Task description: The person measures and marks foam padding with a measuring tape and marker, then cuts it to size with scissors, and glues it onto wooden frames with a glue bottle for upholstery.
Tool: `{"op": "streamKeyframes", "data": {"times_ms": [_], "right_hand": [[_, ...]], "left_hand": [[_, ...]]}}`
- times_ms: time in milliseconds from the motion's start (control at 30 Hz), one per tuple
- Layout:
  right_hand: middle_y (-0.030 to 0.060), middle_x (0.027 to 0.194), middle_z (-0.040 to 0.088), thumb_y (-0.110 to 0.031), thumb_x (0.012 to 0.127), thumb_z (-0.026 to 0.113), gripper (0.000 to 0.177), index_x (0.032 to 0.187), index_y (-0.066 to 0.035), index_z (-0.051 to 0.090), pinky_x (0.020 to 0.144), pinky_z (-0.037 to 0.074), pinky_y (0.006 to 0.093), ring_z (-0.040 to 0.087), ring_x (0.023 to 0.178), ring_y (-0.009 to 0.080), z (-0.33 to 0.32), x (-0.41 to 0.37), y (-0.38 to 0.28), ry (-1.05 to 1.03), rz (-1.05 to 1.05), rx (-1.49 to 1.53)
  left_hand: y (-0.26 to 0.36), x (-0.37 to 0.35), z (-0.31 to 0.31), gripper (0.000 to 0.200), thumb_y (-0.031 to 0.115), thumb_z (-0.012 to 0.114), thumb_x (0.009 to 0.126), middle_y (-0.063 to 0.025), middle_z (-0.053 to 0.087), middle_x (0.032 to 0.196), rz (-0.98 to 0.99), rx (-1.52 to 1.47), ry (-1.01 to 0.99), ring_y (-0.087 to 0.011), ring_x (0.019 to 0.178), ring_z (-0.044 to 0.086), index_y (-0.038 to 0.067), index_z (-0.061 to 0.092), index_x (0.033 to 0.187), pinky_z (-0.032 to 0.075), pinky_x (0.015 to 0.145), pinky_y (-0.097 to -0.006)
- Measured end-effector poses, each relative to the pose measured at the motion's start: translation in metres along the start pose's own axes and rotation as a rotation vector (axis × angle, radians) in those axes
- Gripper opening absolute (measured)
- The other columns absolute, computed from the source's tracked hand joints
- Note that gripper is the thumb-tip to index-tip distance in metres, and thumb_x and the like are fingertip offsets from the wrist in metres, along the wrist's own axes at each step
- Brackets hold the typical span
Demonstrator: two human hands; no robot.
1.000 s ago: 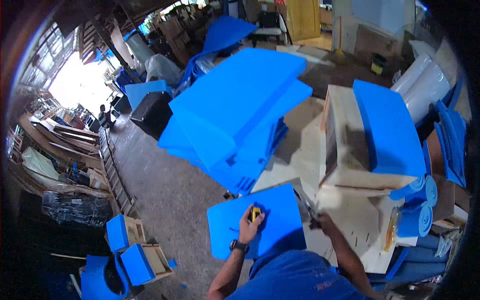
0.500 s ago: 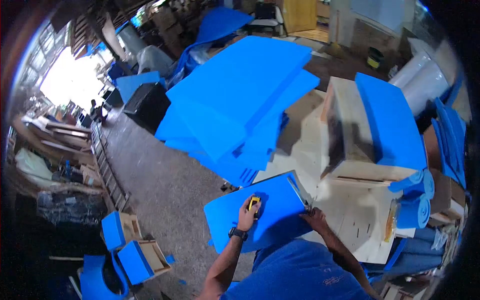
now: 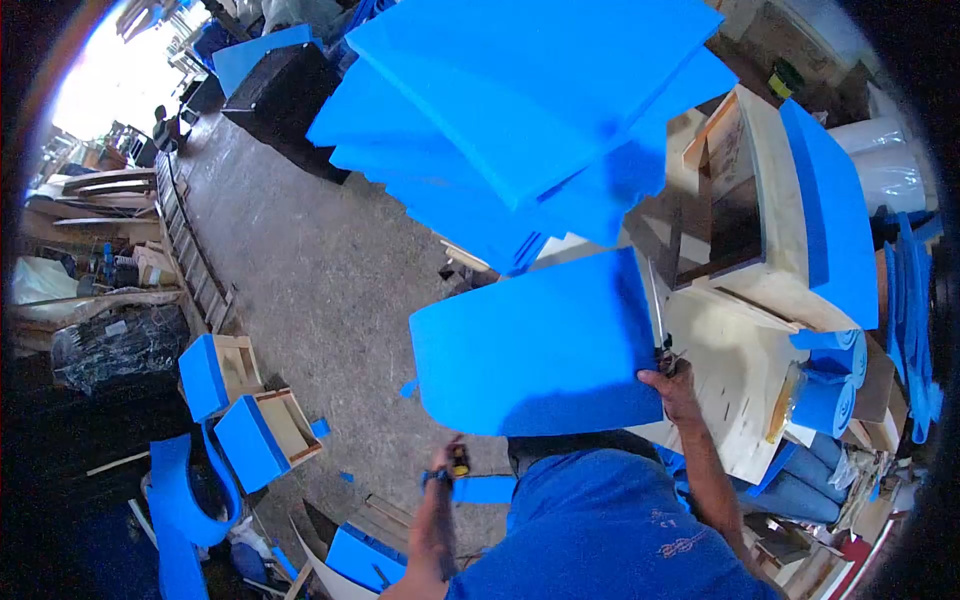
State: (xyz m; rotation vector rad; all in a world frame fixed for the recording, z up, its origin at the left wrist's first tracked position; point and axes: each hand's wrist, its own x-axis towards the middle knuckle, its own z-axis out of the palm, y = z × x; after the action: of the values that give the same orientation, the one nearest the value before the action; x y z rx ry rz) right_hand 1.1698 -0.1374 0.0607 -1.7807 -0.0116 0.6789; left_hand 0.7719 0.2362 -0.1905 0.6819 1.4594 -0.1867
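**Soft blue foam sheet, half off the bench**

The blue foam sheet (image 3: 535, 345) lies on the pale wooden bench (image 3: 725, 395), and its rounded left end juts out over the concrete floor (image 3: 330, 270). It looks light, matte and spongy, a thick slab that would likely sag if lifted by one corner. Flat palms under the long edges seem the safest hold, since pinching would dent it.

The hands are well apart. The right hand (image 3: 672, 388) is closed on the handle of a long thin blade (image 3: 656, 305) at the sheet's right edge; I cannot tell whether it is a knife or shears. The left hand (image 3: 445, 465) hangs low, off the sheet, and grips a small yellow tool (image 3: 459, 460).

Behind the sheet, a stack of foam slabs (image 3: 540, 100) fans out with square-cut edges. A raw wooden crate (image 3: 765, 215) and rolled foam (image 3: 825, 400) stand to the right.
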Motion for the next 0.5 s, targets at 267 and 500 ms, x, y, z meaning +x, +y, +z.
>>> {"op": "streamKeyframes", "data": {"times_ms": [267,500], "right_hand": [[0.0015,0.096,0.061,-0.021,0.086,0.080,0.026,0.094,-0.002,0.064,0.074,0.047,0.0360,0.053,0.085,0.0128,0.066,-0.098,-0.119,-0.369,-0.441,-0.130],[0.0030,0.089,0.059,-0.016,0.081,0.087,0.028,0.091,-0.003,0.064,0.073,0.047,0.0325,0.055,0.087,0.0137,-0.037,-0.192,-0.102,-0.050,-0.567,0.148]], "left_hand": [[-0.020,-0.009,0.093,0.032,0.037,0.060,0.099,-0.0081,0.069,0.086,0.304,0.332,-0.200,-0.0228,0.075,0.069,0.007,0.068,0.101,0.057,0.066,-0.0395],[0.026,-0.055,0.059,0.031,0.034,0.059,0.098,-0.0097,0.070,0.085,0.648,0.449,0.031,-0.0224,0.077,0.069,0.005,0.069,0.098,0.056,0.067,-0.0388]]}}
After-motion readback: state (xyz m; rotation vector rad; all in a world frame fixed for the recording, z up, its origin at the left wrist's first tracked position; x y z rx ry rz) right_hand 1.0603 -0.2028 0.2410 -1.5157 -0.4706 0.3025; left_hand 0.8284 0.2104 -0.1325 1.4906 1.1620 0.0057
